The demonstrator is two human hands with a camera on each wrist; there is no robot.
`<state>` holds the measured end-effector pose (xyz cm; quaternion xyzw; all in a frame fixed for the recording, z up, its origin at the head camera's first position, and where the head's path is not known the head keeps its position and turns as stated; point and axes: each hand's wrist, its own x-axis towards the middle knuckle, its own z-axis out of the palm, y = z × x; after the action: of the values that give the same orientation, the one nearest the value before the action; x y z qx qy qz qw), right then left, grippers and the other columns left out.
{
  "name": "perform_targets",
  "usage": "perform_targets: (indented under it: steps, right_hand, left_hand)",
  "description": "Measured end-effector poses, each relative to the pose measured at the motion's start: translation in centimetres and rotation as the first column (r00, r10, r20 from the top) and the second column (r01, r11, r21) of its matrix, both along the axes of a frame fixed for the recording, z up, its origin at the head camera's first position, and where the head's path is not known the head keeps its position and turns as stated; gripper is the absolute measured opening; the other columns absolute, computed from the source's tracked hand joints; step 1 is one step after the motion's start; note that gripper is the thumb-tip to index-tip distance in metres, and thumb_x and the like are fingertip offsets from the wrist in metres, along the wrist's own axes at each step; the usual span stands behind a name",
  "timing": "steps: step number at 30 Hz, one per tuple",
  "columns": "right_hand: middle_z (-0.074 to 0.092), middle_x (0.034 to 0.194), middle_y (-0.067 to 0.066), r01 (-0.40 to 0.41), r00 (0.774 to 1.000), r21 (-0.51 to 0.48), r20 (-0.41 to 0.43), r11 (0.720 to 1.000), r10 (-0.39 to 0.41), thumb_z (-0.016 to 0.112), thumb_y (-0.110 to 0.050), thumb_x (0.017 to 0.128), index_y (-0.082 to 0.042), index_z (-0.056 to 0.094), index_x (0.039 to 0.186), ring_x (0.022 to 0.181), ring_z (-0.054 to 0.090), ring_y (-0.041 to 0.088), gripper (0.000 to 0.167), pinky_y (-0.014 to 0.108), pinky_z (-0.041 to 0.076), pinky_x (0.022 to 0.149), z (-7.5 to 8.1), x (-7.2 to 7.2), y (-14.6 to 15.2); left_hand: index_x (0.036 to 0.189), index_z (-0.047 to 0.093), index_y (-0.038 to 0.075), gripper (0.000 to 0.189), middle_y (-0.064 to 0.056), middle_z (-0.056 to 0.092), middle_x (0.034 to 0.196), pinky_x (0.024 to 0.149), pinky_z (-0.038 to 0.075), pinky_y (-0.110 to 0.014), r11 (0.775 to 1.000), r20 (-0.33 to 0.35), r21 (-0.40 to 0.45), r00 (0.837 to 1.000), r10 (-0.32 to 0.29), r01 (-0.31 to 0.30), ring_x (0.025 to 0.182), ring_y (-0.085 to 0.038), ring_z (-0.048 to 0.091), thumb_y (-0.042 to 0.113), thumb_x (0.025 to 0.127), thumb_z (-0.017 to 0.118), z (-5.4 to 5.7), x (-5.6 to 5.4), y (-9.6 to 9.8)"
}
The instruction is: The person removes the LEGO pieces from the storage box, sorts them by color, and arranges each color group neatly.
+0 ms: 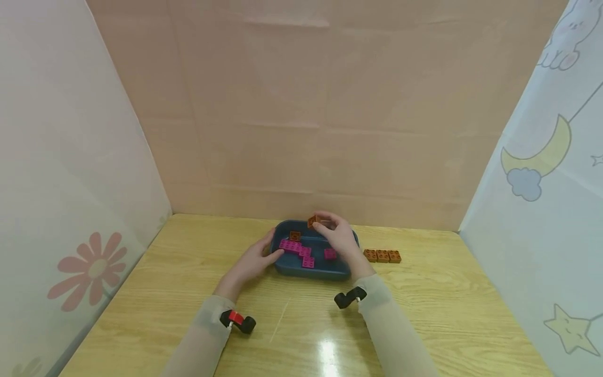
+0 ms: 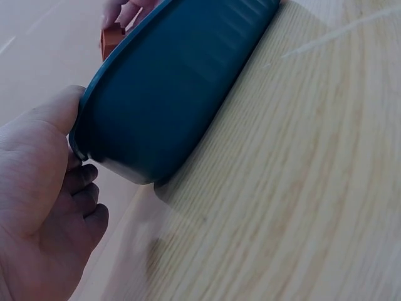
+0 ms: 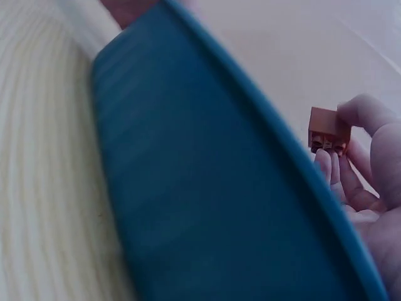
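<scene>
A dark blue tray with raised sides sits on the table. My left hand grips its left end, thumb at the rim and fingers bent beneath it in the left wrist view. Above the tray's far side, my right hand pinches an orange toy building brick between thumb and fingers, its hollow underside partly showing in the right wrist view. Inside the tray lie another orange brick near the back left, a cluster of magenta bricks and a separate magenta brick toward the right.
Three orange bricks stand in a row on the wooden table, right of the tray. A beige backdrop rises close behind the tray, and pale printed sheets flank the table on both sides.
</scene>
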<state>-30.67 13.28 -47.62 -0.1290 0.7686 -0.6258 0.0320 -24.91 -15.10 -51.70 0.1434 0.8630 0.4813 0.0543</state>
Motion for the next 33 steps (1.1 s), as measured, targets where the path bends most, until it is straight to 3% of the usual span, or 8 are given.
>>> perform_targets:
  steps: [6, 10, 13, 17, 22, 29, 33]
  right_hand:
    - [0.065, 0.142, 0.018, 0.025, 1.000, -0.160, 0.018, 0.987, -0.022, 0.073, -0.021, 0.105, 0.001, 0.057, 0.152, 0.120, 0.068, 0.019, 0.054, 0.044, 0.053, 0.110, 0.0, 0.1, 2.0]
    - [0.054, 0.149, 0.024, 0.028, 0.999, -0.317, 0.047, 0.948, -0.013, 0.068, -0.008, 0.106, 0.010, 0.049, 0.154, 0.111, 0.073, 0.017, 0.054, 0.037, 0.059, 0.101, -0.4, 0.4, 3.4]
    - [0.047, 0.152, 0.025, 0.029, 0.998, -0.379, 0.055, 0.925, -0.009, 0.067, -0.003, 0.106, 0.012, 0.046, 0.154, 0.111, 0.073, 0.019, 0.055, 0.038, 0.060, 0.099, -0.4, 0.7, 4.1]
    - [0.051, 0.148, 0.017, 0.059, 0.998, -0.357, 0.034, 0.932, -0.051, 0.072, -0.009, 0.104, 0.006, 0.050, 0.154, 0.113, 0.070, 0.018, 0.057, 0.040, 0.059, 0.101, 0.0, 0.8, 4.4]
    - [0.061, 0.139, 0.005, 0.113, 0.994, -0.287, 0.028, 0.951, -0.110, 0.076, -0.014, 0.102, 0.001, 0.053, 0.154, 0.118, 0.067, 0.013, 0.059, 0.032, 0.058, 0.100, 0.2, 0.4, 4.7]
    - [0.066, 0.135, 0.005, 0.136, 0.991, -0.221, 0.046, 0.966, -0.129, 0.081, -0.017, 0.099, -0.003, 0.059, 0.151, 0.127, 0.060, 0.018, 0.058, 0.023, 0.054, 0.101, 0.1, 0.3, 5.9]
    - [0.063, 0.144, 0.007, 0.141, 0.990, -0.164, 0.051, 0.976, -0.134, 0.082, -0.022, 0.099, -0.006, 0.059, 0.153, 0.130, 0.058, 0.019, 0.061, 0.022, 0.051, 0.104, 0.1, 0.6, 7.0]
  left_hand:
    - [0.172, 0.019, 0.014, 0.083, -0.005, 0.018, 0.177, 0.131, 0.016, -0.048, 1.000, 0.010, 0.011, 1.000, 0.008, -0.008, 0.163, -0.027, 0.017, 0.042, 0.108, 0.065, 0.1, 0.1, 0.2]
    - [0.172, 0.018, 0.013, 0.083, -0.006, 0.018, 0.177, 0.131, 0.016, -0.049, 1.000, 0.013, 0.009, 1.000, 0.000, 0.000, 0.163, -0.028, 0.016, 0.041, 0.109, 0.064, 0.1, 0.3, 0.3]
    - [0.172, 0.018, 0.010, 0.082, -0.009, 0.018, 0.177, 0.131, 0.015, -0.051, 1.000, 0.013, 0.023, 1.000, -0.006, 0.006, 0.163, -0.031, 0.016, 0.038, 0.109, 0.064, 0.1, 0.6, 0.3]
    - [0.172, 0.019, 0.010, 0.081, -0.011, 0.018, 0.177, 0.131, 0.015, -0.052, 0.999, 0.010, 0.042, 1.000, -0.003, 0.002, 0.163, -0.032, 0.015, 0.036, 0.110, 0.064, 0.1, 0.7, 0.2]
    - [0.173, 0.018, 0.012, 0.081, -0.008, 0.017, 0.178, 0.131, 0.015, -0.051, 1.000, 0.013, 0.026, 1.000, 0.004, -0.005, 0.163, -0.031, 0.015, 0.037, 0.110, 0.063, 0.1, 0.6, 0.1]
    - [0.173, 0.018, 0.015, 0.082, -0.004, 0.018, 0.178, 0.131, 0.016, -0.049, 1.000, 0.014, 0.013, 1.000, 0.004, -0.004, 0.163, -0.028, 0.016, 0.042, 0.110, 0.063, -0.1, 0.1, 0.1]
    - [0.173, 0.018, 0.015, 0.083, -0.004, 0.018, 0.177, 0.131, 0.016, -0.049, 1.000, 0.010, 0.017, 1.000, -0.005, 0.005, 0.163, -0.027, 0.016, 0.044, 0.109, 0.063, -0.1, -0.1, -0.1]
